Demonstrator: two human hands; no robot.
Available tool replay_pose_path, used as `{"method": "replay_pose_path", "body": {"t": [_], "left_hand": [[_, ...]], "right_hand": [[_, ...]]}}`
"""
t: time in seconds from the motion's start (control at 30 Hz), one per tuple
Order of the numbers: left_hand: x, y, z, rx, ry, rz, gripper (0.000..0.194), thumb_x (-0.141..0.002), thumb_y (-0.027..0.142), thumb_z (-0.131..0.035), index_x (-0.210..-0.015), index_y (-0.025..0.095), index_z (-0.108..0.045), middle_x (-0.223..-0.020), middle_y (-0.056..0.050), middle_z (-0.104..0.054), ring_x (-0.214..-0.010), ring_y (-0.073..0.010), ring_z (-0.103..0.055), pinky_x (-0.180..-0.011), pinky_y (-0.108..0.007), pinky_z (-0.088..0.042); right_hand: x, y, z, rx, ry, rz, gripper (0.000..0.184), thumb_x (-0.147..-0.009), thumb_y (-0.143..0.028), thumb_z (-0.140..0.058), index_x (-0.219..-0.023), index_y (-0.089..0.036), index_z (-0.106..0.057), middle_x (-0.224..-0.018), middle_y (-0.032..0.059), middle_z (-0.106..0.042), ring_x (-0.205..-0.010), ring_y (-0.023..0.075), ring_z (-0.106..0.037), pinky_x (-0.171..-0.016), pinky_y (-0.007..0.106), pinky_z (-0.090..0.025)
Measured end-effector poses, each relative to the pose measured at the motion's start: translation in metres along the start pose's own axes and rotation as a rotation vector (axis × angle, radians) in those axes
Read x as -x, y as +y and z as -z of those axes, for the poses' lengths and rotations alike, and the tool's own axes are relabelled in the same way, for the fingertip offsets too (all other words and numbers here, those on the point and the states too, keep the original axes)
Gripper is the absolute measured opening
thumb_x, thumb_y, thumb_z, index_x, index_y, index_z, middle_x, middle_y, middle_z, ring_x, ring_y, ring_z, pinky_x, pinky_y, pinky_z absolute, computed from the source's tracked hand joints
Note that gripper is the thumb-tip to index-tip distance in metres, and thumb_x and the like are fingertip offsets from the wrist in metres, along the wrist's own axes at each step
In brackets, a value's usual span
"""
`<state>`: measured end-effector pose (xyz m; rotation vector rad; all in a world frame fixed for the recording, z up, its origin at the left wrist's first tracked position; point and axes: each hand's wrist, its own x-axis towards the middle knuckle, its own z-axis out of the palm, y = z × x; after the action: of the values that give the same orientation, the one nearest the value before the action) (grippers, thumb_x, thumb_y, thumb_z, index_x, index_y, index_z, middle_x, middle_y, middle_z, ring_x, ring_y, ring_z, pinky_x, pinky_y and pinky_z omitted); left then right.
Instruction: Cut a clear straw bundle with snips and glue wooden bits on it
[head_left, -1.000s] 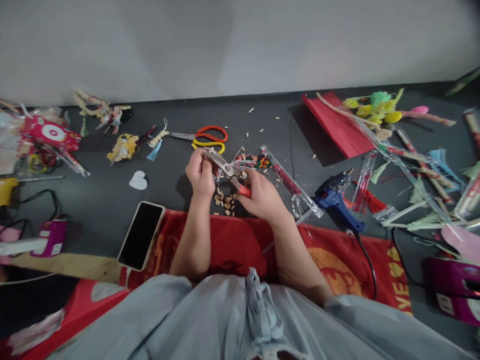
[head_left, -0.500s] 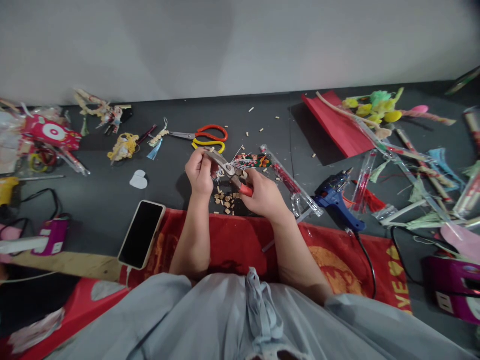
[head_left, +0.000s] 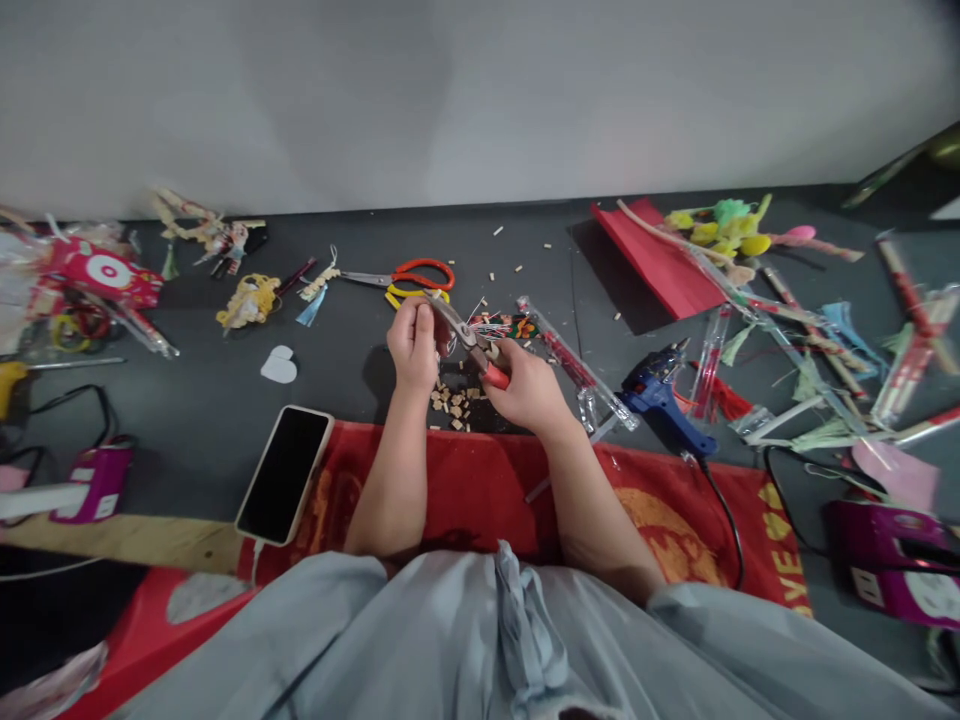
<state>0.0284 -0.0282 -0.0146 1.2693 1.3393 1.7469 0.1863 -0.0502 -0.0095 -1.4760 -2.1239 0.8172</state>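
Note:
My right hand [head_left: 529,385] is closed round the red handles of a pair of metal pruning shears [head_left: 466,335], whose jaws point up and left. At the tip of these jaws my left hand [head_left: 412,345] is closed in a pinch, its fingers round a thin light stick [head_left: 433,294] that shows only as a short end. Below the shears lies a small heap of cut wooden bits [head_left: 454,402] on the dark table. White strands and a patterned strip [head_left: 517,326] lie just beyond my right hand.
Scissors [head_left: 416,278] with orange and yellow handles lie beyond my left hand. A phone [head_left: 285,475] rests at left on the red cloth [head_left: 480,480]. A blue glue gun [head_left: 664,395], plastic-wrapped sticks [head_left: 577,360] and a red folder [head_left: 656,255] are at right.
My left hand has moved slightly right, closer to my right hand, and the shears have tilted more steeply. The camera view has shifted a little.

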Motion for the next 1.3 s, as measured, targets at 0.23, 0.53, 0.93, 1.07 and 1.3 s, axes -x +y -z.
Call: {"method": "replay_pose_path", "body": {"t": [0.23,0.53,0.93,1.07,1.3], "left_hand": [[-0.003,-0.004,-0.003,0.021,-0.012,0.034,0.042,-0.086,0.059,-0.041,-0.079,0.02,-0.053,-0.051,0.004,-0.051,-0.035,-0.0052,-0.041,-0.034,-0.02,-0.03],[-0.01,-0.012,0.0,0.062,-0.039,0.085,0.044,-0.088,0.06,-0.036,-0.075,0.02,-0.05,-0.048,0.007,-0.048,-0.033,-0.0039,-0.041,-0.037,-0.019,-0.031],[-0.016,-0.013,0.002,0.107,-0.035,0.131,0.047,-0.082,0.066,-0.042,-0.074,0.021,-0.051,-0.048,0.006,-0.048,-0.034,-0.0048,-0.04,-0.035,-0.02,-0.031],[-0.016,-0.012,0.003,0.12,0.017,0.117,0.049,-0.081,0.068,-0.04,-0.076,0.02,-0.051,-0.053,0.004,-0.049,-0.039,-0.0068,-0.043,-0.037,-0.021,-0.034],[-0.017,-0.012,0.003,0.15,0.028,0.119,0.049,-0.081,0.068,-0.041,-0.074,0.02,-0.049,-0.06,0.003,-0.052,-0.046,-0.006,-0.046,-0.041,-0.019,-0.035]], "right_hand": [[-0.002,-0.001,-0.001,-0.068,0.057,-0.05,0.017,-0.07,-0.03,-0.052,-0.085,-0.021,-0.052,-0.069,0.001,-0.058,-0.059,0.0166,-0.049,-0.057,0.028,-0.033],[-0.008,0.019,0.012,-0.484,0.121,-0.175,0.024,-0.068,-0.035,-0.06,-0.084,-0.019,-0.055,-0.067,-0.0046,-0.047,-0.06,0.0103,-0.043,-0.06,0.027,-0.035],[-0.008,-0.003,0.029,-0.611,-0.165,-0.177,0.025,-0.068,-0.035,-0.066,-0.078,-0.018,-0.051,-0.059,-0.0066,-0.046,-0.049,0.0076,-0.043,-0.049,0.025,-0.035],[-0.014,-0.024,0.02,-0.743,-0.242,-0.094,0.024,-0.069,-0.035,-0.066,-0.074,-0.019,-0.048,-0.059,-0.0063,-0.048,-0.049,0.0077,-0.045,-0.049,0.024,-0.036],[-0.024,-0.048,-0.008,-0.99,-0.18,-0.127,0.027,-0.064,-0.04,-0.064,-0.073,-0.021,-0.048,-0.057,-0.0056,-0.05,-0.046,0.0102,-0.049,-0.048,0.026,-0.039]]}}
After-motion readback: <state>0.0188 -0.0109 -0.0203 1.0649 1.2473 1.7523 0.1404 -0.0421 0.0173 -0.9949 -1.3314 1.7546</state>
